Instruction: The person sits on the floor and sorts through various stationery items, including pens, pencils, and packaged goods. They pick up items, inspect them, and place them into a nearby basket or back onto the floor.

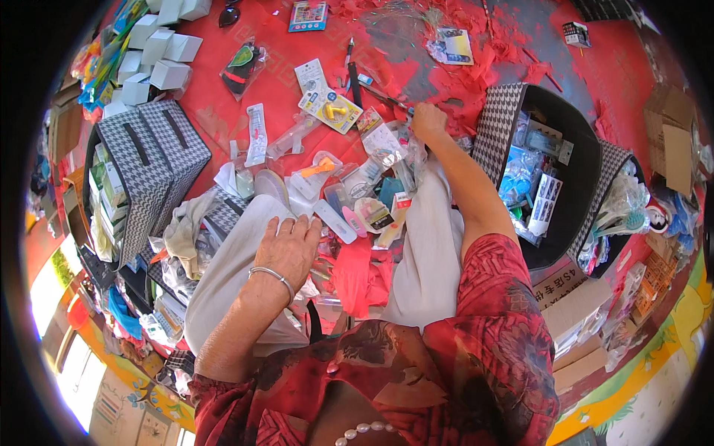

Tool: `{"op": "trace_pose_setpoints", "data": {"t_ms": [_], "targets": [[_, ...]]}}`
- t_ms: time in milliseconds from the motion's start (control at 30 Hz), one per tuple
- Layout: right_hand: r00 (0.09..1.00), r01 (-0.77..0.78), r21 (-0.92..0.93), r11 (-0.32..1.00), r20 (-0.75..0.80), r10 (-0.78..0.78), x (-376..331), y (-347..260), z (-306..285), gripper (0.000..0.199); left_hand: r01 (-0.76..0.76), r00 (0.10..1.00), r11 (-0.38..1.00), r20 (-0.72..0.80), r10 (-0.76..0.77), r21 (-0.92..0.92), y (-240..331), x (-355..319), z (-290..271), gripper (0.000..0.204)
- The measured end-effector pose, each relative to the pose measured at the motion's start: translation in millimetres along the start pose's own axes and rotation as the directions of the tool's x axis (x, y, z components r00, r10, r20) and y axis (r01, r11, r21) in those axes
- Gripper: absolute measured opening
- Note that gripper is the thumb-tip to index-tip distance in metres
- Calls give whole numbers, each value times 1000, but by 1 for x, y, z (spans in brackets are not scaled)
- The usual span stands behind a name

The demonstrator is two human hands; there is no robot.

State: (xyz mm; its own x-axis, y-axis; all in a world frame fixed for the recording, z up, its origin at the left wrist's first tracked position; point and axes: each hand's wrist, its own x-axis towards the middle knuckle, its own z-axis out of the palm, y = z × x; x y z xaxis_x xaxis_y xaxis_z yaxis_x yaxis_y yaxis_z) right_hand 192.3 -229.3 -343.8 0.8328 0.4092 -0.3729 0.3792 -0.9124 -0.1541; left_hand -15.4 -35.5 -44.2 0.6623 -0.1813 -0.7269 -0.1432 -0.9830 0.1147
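My left hand (pixel 286 249) lies on my left thigh over pale trousers (pixel 223 275), its fingers stretched out and nothing in them. A pale blue-white oblong piece (pixel 335 221) and a pink oval item (pixel 355 221) lie just beyond its fingertips. My right hand (pixel 429 125) reaches past my right knee with its fingers curled. What they hold, if anything, is hidden. A slim dark stick-like thing (pixel 383 95) ends beside these fingers, and clear plastic packaging (pixel 407 145) lies under them. To their left are a printed card pack (pixel 379 137) and a card with yellow pieces (pixel 335 110).
A houndstooth fabric box (pixel 500 123) holding packaged goods stands open at right, another (pixel 152 149) at left. White cartons (pixel 171 74) pile up at far left. Torn red sheeting (pixel 212 82) covers the floor. Between my knees lie packets, including one with an orange item (pixel 320 168).
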Motion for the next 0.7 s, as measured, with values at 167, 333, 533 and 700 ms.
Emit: {"op": "trace_pose_setpoints", "data": {"t_ms": [167,333,533,700], "targets": [[997,75,-23,997,15,-75,11,25,-3,18,17,996,1000,85,-19,26,9,8,3,40],[992,15,80,997,120,-25,10,48,-10,22,-21,997,1000,79,21,2,19,9,8,39],[895,-444,799,406,412,169,19,67,-21,19,3,997,998,77,-8,61,14,9,13,47],[878,-477,869,-130,464,-121,23,61,-31,14,2,995,998,103,-7,57,12,9,13,47]]}}
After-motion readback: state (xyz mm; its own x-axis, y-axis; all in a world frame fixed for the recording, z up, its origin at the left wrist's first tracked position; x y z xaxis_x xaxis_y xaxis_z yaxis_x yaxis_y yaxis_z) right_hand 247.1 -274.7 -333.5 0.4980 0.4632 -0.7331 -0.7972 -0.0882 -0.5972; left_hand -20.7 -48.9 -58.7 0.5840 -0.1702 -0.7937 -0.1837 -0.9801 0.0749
